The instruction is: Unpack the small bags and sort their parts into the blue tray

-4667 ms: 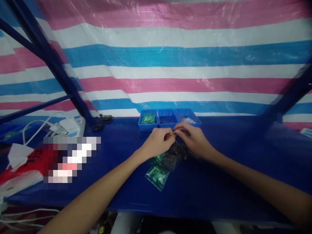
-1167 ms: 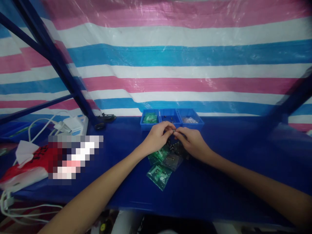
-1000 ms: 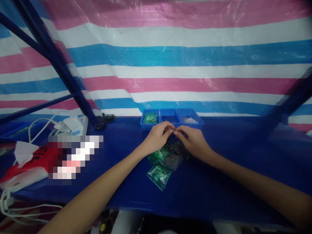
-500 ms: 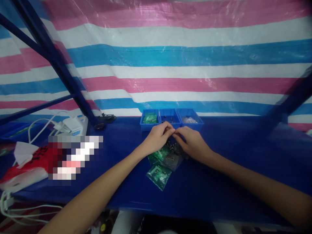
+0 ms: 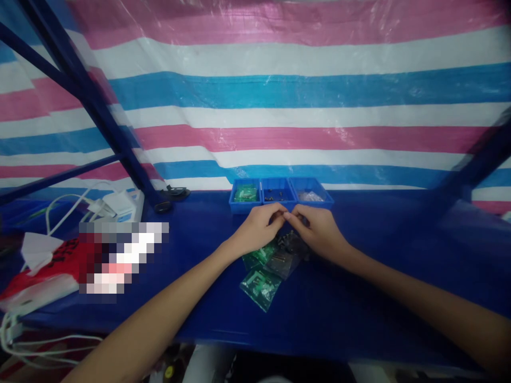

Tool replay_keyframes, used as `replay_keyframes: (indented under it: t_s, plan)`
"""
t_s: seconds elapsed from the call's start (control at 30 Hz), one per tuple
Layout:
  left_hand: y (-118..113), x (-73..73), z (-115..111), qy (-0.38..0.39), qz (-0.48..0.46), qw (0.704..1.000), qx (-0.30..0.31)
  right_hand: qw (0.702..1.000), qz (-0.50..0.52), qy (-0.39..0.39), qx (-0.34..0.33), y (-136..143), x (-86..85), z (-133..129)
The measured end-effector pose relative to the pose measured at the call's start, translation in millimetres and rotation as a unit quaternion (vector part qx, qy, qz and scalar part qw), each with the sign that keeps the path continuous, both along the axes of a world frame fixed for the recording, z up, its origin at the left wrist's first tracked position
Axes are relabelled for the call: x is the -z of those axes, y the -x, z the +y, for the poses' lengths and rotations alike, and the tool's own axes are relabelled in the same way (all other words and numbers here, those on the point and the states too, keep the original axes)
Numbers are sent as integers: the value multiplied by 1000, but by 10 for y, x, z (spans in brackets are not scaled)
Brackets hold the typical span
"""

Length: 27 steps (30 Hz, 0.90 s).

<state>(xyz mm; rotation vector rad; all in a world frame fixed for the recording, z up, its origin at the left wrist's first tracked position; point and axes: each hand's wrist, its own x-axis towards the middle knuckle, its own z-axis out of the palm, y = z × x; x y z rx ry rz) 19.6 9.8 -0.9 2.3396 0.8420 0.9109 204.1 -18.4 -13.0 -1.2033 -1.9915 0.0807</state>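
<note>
My left hand (image 5: 265,223) and my right hand (image 5: 313,223) meet fingertip to fingertip above the table, both closed in a pinch. Whatever lies between the fingers is too small or hidden to make out. Below them are small dark screws (image 5: 286,239), heaped by a clear plastic bag (image 5: 280,263) with long brass-coloured screws in it. A green bag of parts (image 5: 263,252) lies partly under my left hand. Nearer to me sits another green bag (image 5: 260,288), flat on the table, with pale pieces and screws inside.
Three joined blue bins stand just behind my hands: a left bin (image 5: 235,205) with green packets, a middle bin (image 5: 278,183) with a few dark bits, a right bin (image 5: 325,198) with clear packets. At left lie a power strip (image 5: 138,207), white cables and a red package (image 5: 72,258).
My right hand has turned slightly, and its fingers are more curled against the left fingertips. More of the middle bin and of the dark screws shows. The bags lie as before.
</note>
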Motion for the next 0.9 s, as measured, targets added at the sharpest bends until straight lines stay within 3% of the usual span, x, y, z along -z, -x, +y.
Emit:
replay_keyframes:
  t_s: [0.37,0.67,0.9]
  plan:
    - [18,8,17,-33,39,999,-2,995,79,48,-43,12,-15,-8]
    - [35,30,24,-84,88,992,15,992,88,56,-65,17,-17,-12]
    - [55,6,46,-79,97,992,22,990,97,73,-75,7,-17,2]
